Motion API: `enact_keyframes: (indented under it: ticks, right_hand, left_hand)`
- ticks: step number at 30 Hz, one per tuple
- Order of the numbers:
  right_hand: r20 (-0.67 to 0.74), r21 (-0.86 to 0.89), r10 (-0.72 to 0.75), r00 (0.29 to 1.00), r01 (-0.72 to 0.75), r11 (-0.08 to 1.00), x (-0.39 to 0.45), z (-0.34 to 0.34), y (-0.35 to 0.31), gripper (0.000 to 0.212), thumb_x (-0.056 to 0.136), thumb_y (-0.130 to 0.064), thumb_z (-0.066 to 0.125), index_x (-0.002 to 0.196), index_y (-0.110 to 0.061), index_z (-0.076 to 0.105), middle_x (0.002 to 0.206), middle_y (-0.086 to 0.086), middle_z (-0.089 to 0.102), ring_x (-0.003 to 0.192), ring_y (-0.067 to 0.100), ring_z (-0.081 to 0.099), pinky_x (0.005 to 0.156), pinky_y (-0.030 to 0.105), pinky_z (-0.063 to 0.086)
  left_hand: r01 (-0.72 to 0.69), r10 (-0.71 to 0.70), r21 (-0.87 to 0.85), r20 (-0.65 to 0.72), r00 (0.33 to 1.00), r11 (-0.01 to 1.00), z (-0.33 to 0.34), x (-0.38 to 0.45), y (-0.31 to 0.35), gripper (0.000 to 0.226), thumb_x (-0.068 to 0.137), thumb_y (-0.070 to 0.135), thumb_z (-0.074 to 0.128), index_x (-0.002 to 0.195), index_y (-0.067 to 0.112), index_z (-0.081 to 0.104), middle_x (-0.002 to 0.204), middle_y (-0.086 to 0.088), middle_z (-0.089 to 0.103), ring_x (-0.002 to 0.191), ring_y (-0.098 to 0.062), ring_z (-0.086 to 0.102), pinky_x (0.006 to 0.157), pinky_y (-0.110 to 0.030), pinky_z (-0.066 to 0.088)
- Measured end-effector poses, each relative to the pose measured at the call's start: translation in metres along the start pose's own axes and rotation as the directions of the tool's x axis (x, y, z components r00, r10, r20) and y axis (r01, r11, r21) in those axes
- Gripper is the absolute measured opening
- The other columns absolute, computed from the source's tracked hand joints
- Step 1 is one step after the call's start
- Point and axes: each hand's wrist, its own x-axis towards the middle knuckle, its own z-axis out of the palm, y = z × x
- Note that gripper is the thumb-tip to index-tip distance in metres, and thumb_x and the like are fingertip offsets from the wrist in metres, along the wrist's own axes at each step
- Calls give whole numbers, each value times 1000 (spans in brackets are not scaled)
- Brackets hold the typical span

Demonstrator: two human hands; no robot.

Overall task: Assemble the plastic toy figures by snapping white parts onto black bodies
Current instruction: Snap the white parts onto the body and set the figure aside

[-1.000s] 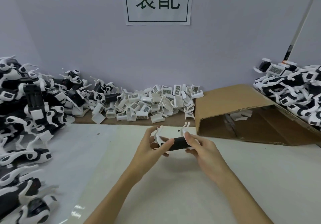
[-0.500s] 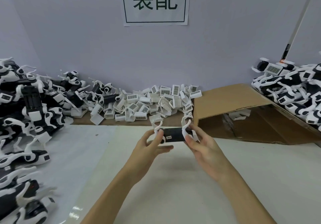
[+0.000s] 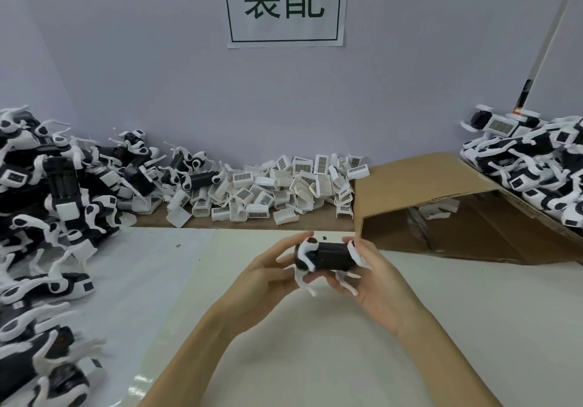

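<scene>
Over the middle of the pale table [image 3: 441, 327], the person holds one toy figure [image 3: 331, 256] in the air between both hands, which are close together at either end of it. The left hand [image 3: 268, 275] curls around the end with the rounded black-and-white joint; the right hand [image 3: 378, 280] cups the other end from below and behind, thumb along the top. The black body lies roughly level, with thin white legs [image 3: 304, 282] dangling beneath it.

What worries me is those legs. They look slender and springy, and a squeeze in the wrong place could bend one or pop it off its socket. The body itself is smooth, glossy and boxy, so it might twist in the fingers if the two hands press unevenly. A white part pushed on crooked would likely sit half-seated rather than click home.

Along the wall lies a heap of small white shells [image 3: 284, 185], open-sided and boxlike, many carrying barcode stickers; these look hard and light. To the left sprawls a pile of figures [image 3: 56, 192], a tangle of black blocks and curved white limbs, and another pile [image 3: 536, 166] rests on the right above a tipped cardboard box [image 3: 426, 185], matte brown and creased. A paper sign [image 3: 284, 4] hangs on the wall.
</scene>
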Motion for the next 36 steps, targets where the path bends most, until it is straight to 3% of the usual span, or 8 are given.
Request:
enact_keyframes:
  ticks: [3, 6, 11, 16, 21, 24, 31, 36]
  right_hand:
    - [51, -10, -94, 994, 95, 995, -2, 4, -1, 25, 98, -27, 64, 122, -18, 65, 134, 26, 64, 113, 43, 70, 83, 46, 61]
    - [90, -167, -261, 961, 273, 947, -1, 12, 4, 41, 94, -31, 68, 135, -32, 62, 125, 12, 71, 115, 32, 72, 94, 41, 60]
    - [113, -228, -163, 980, 185, 956, -2, 13, 5, 48, 86, -44, 79, 128, -22, 71, 128, 17, 70, 121, 30, 69, 99, 40, 57]
    - [174, -384, -187, 967, 241, 892, 1, 6, 10, 54, 91, -48, 69, 135, -16, 68, 127, 12, 72, 125, 27, 65, 112, 44, 48]
    - [61, -438, -218, 974, 222, 871, 5, 8, 17, 55, 89, -55, 72, 135, -25, 64, 126, 3, 73, 118, 21, 69, 107, 47, 53]
    - [-134, -684, -333, 933, 157, 713, 1, 14, 23, 58, 87, -60, 70, 132, -25, 58, 118, -4, 73, 101, 12, 74, 85, 31, 58]
    - [145, -302, 15, 989, 30, 953, -8, 24, 20, 54, 96, -50, 65, 126, -6, 70, 115, 22, 75, 107, 36, 74, 81, 38, 62]
    - [129, -295, 29, 991, 10, 956, -6, 16, 13, 26, 101, -12, 61, 125, -6, 69, 104, 20, 72, 97, 28, 70, 85, 43, 61]
  left_hand:
    - [85, -112, -205, -123, 986, 975, 4, 4, 0, 53, 97, 35, 76, 146, 16, 65, 146, -26, 63, 130, -53, 63, 106, -57, 56]
    - [124, -120, -2, -255, 960, 992, 10, 6, 1, 67, 97, 63, 66, 138, 9, 69, 131, -27, 71, 119, -48, 71, 99, -46, 61]
    - [-18, 83, 192, -334, 939, 981, 11, 1, 4, 50, 91, 51, 75, 124, 14, 79, 122, -17, 77, 105, -36, 75, 90, -33, 61]
    - [-119, 280, 382, -398, 874, 916, 11, -3, 7, 35, 92, 39, 69, 120, 22, 81, 109, -12, 81, 92, -34, 78, 98, -48, 58]
    - [-216, 410, 468, -364, 836, 857, 18, -6, 6, 50, 81, 51, 81, 129, 45, 73, 118, 7, 80, 108, -19, 77, 91, -19, 56]
    - [-250, 596, 704, -298, 745, 665, 20, -4, -2, 74, 79, 42, 93, 146, 38, 61, 127, 16, 74, 122, -12, 69, 100, -17, 51]
    - [-362, 592, 916, 199, 781, 170, 28, -2, -19, 104, 84, 45, 89, 165, 49, 25, 149, 34, 48, 129, 2, 58, 103, -16, 50]
    - [-423, 725, 834, 40, 688, 355, 25, -4, -6, 82, 91, 50, 84, 157, 25, 42, 143, 6, 55, 124, -20, 67, 102, -29, 54]
